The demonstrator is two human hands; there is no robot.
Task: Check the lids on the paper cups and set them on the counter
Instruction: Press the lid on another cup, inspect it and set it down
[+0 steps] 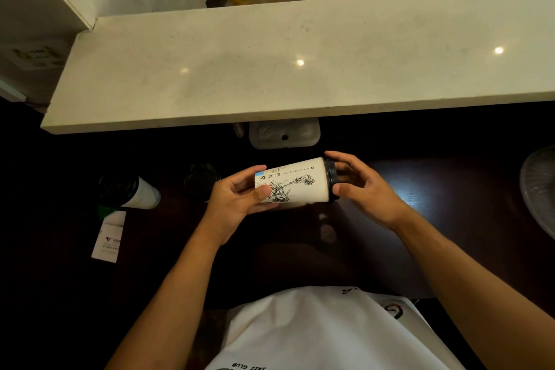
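Note:
A white paper cup (300, 182) with a black line drawing lies sideways in the air, its black lid (331, 179) pointing right. My left hand (240, 198) grips the cup's base end. My right hand (363, 186) cups the lid, thumb and fingers on its rim. Two more lidded cups stand on the dark lower surface to the left: one with a white wall (129, 191), one mostly dark (200, 182). The pale stone counter (270, 69) runs across above.
A grey lidded container (283, 134) sits under the counter's front edge. A white paper tag (109, 239) lies at the left on the dark surface. A clear round dish (539, 189) is at the right edge. A white wall corner rises at the far left.

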